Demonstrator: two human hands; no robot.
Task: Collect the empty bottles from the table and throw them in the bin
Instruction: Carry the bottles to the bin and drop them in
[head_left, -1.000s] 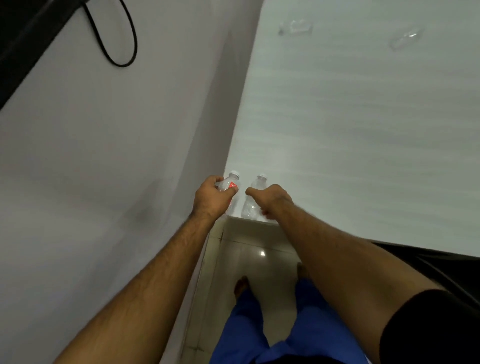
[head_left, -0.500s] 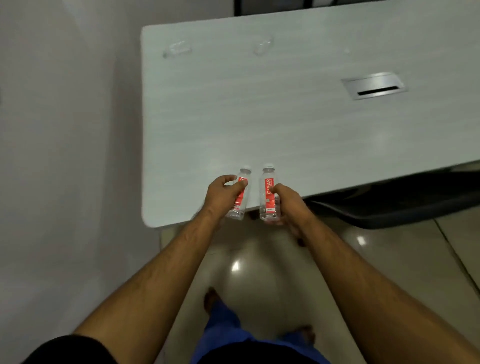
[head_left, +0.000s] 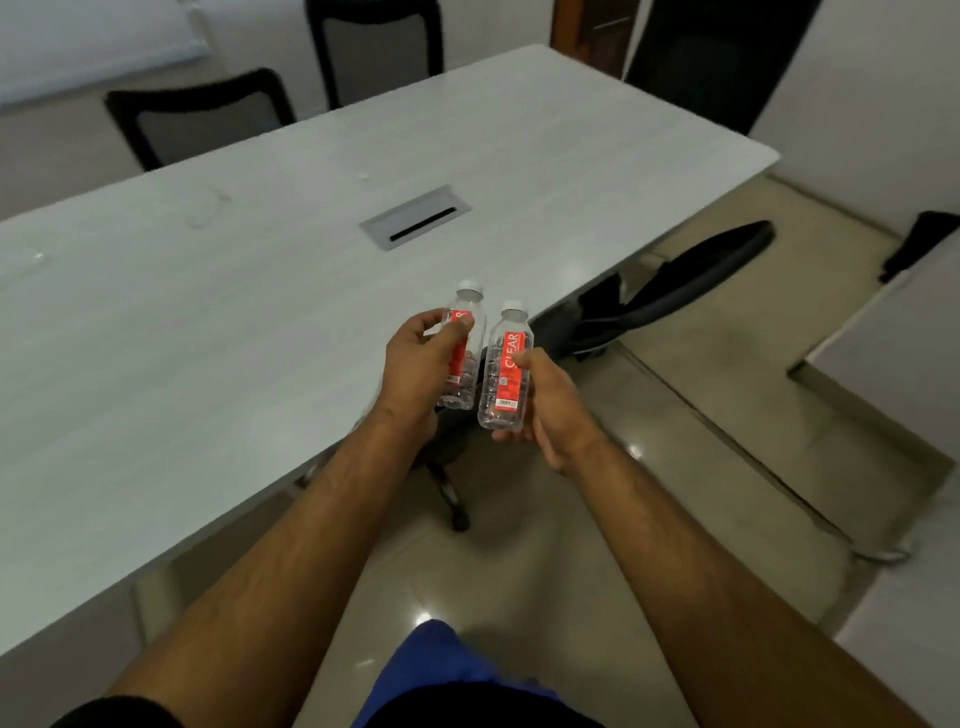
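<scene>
**Two bottles in hand, bin yet to be found**

The left hand has its grip closed around one small clear bottle, and the right hand grasps the second bottle. Both bottles are upright, just beside each other, held off the counter past its near edge. Collection of this pair looks done; the carry is the step in hand. No bin shows here, so the next move calls for locating it. Faint clear shapes near the counter's far left edge may be more bottles; too blurred to tell.
</scene>
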